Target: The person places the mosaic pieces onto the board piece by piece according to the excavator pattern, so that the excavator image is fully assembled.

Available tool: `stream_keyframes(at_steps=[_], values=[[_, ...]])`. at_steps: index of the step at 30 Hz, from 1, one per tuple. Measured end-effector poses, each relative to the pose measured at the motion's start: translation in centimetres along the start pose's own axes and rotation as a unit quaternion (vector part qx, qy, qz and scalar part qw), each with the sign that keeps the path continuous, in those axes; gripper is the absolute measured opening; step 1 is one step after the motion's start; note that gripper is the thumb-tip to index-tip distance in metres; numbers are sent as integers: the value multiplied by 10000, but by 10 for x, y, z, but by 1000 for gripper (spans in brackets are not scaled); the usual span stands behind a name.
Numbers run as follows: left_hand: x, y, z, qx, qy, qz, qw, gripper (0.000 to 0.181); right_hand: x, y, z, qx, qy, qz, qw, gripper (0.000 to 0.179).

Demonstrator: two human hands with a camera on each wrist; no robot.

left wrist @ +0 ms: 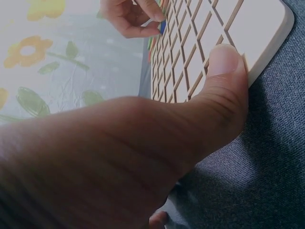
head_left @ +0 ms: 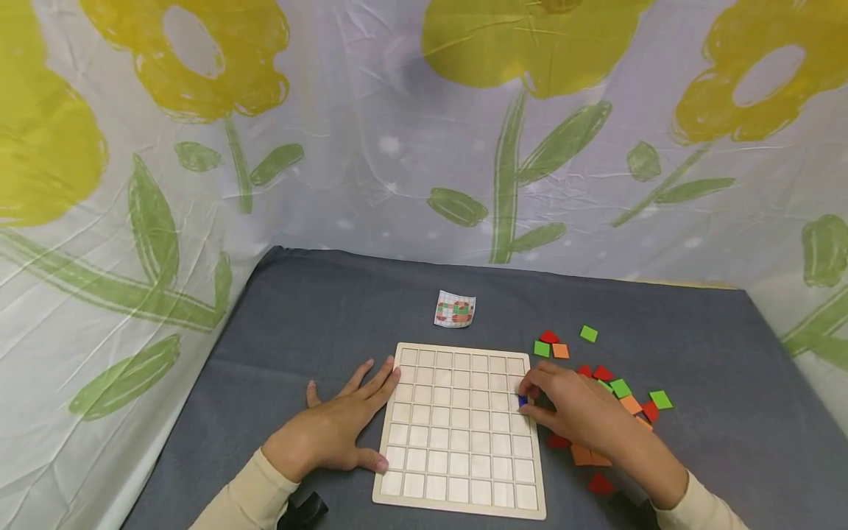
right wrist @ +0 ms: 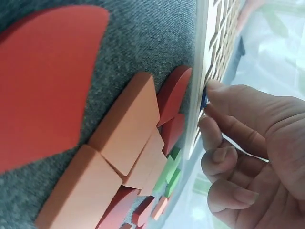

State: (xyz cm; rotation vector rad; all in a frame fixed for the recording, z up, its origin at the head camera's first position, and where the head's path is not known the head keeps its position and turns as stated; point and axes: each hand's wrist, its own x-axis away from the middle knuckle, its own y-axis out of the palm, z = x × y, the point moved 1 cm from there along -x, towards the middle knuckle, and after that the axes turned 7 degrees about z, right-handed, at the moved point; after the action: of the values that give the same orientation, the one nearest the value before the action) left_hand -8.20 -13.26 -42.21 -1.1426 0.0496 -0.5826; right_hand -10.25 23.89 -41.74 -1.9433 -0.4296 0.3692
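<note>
A pale wooden grid board (head_left: 459,509) lies flat on the dark cloth, its square cells bounded by raised strips. My left hand (head_left: 338,427) is spread along the board's left side, fingertips and thumb on its edge; in the left wrist view the thumb (left wrist: 224,71) presses near a corner. At the right edge of the board, my right hand (head_left: 573,405) pinches a small blue tile (head_left: 523,401) between thumb and fingers. The right wrist view shows only a sliver of that blue tile (right wrist: 204,98), the rest being hidden by the fingertips.
Loose orange (head_left: 581,455), green (head_left: 661,399) and red tiles (head_left: 601,483) are scattered right of the board, some under the right forearm. A small card with a coloured grid pattern (head_left: 455,309) lies behind the board. A black object (head_left: 303,511) sits by the left sleeve.
</note>
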Motion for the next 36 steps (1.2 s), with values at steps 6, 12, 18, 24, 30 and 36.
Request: stream_keyframes(at_steps=[6, 12, 18, 24, 30, 36], values=[[0, 0, 0, -33, -1, 0, 10000, 126, 1, -9, 3, -17, 219, 59, 9997, 24], [0, 0, 1, -60, 21, -11, 10000, 126, 5, -24, 21, 60, 363, 268, 9990, 20], [0, -1, 2, -32, 13, -1, 10000, 126, 11, -34, 38, 405, 390, 528, 9970, 23], [1, -1, 2, -13, -4, -28, 10000, 126, 18, -35, 44, 508, 410, 417, 9970, 22], [0, -1, 2, 10, 13, -29, 10000, 126, 32, -34, 44, 370, 274, 117, 9989, 21], [0, -1, 1, 44, -4, -67, 10000, 125, 42, -26, 48, 189, -137, 29, 9997, 19]])
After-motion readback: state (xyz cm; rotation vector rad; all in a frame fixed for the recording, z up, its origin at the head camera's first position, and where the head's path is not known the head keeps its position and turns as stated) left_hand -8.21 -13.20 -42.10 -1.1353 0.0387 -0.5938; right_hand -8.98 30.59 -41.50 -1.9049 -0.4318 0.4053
